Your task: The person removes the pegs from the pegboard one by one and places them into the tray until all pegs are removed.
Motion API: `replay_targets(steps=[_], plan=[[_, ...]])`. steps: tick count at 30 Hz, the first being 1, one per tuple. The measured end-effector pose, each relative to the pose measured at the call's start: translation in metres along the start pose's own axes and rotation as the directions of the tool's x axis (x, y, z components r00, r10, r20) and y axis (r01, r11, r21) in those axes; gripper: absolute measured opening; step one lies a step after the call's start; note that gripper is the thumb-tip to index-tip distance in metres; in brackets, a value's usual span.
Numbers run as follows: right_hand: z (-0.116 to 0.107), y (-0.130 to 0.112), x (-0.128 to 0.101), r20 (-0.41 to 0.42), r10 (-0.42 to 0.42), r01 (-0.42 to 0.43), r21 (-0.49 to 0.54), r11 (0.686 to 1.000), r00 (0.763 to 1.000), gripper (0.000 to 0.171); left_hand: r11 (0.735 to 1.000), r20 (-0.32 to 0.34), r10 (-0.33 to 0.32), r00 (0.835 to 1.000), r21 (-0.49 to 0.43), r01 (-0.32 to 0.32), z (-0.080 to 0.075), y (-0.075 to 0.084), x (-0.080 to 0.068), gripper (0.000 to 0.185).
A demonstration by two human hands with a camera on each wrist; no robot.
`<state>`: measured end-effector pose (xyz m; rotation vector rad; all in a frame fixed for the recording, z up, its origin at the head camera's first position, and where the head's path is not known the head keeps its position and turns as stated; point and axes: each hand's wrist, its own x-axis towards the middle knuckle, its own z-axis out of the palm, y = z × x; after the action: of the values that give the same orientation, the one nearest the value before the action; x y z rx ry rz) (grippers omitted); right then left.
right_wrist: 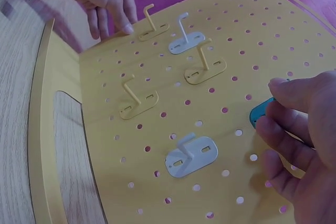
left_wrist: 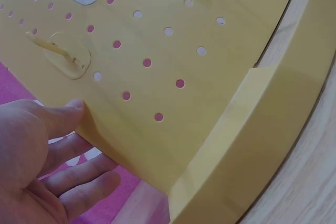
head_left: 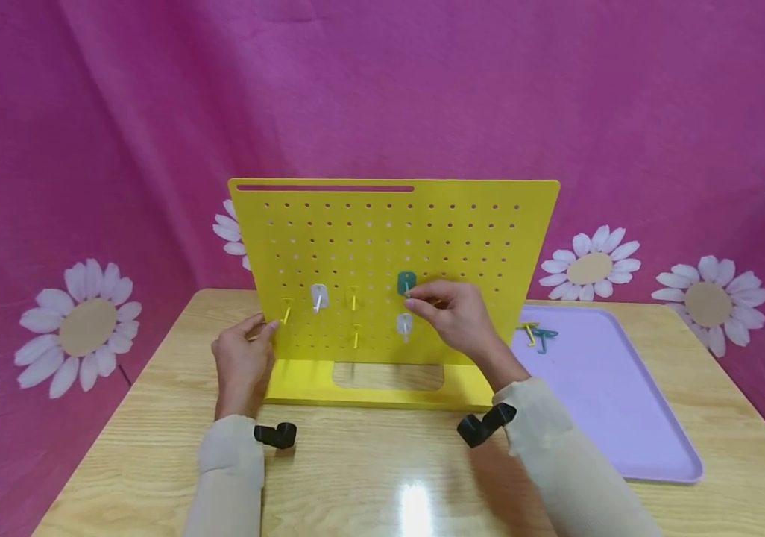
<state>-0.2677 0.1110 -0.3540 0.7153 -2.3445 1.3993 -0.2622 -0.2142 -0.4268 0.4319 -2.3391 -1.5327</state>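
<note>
A yellow pegboard (head_left: 490,195) stands upright on its base on the wooden table. My right hand (head_left: 456,313) pinches a green hook (head_left: 406,282) at the board's face, right of the middle; the fingers partly cover it in the right wrist view. At the board's left edge, my left hand (left_wrist: 31,145) has its thumb on the front face and its other fingers behind. Close to that thumb is a yellow hook (left_wrist: 68,59). Also on the board are a white hook (head_left: 318,295), two more yellow hooks (right_wrist: 205,69), and a lower white hook (right_wrist: 191,157) below the green one.
On the right, a lilac tray (head_left: 611,425) lies on the table, partly behind the board. Near its far left corner are a yellow hook (head_left: 529,333) and green hooks (head_left: 543,340). A magenta cloth (head_left: 382,89) with white flowers hangs behind the table.
</note>
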Motion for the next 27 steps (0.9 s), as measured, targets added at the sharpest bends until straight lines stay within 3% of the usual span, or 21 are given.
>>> replay_targets(steps=[9,13,20,27], plan=[[-0.006,-0.003,-0.003,0.001,0.027,-0.027,0.002,1.0,1.0,0.014,0.999,-0.004,0.012,1.0,0.033,-0.012,0.0,0.003,-0.002,0.04],[-0.014,-0.005,-0.008,0.0,0.017,-0.017,-0.01,1.0,1.0,0.015,0.999,-0.003,-0.023,1.0,0.027,0.023,0.0,0.005,-0.003,0.04],[-0.037,-0.003,-0.025,-0.024,0.022,-0.024,-0.09,0.996,0.999,0.014,1.0,-0.002,-0.021,1.0,0.018,0.021,0.0,0.002,-0.003,0.041],[-0.066,0.008,-0.044,-0.075,-0.049,0.037,-0.154,0.987,0.996,0.012,0.999,-0.011,-0.009,1.0,0.034,0.009,0.001,0.002,-0.002,0.04]])
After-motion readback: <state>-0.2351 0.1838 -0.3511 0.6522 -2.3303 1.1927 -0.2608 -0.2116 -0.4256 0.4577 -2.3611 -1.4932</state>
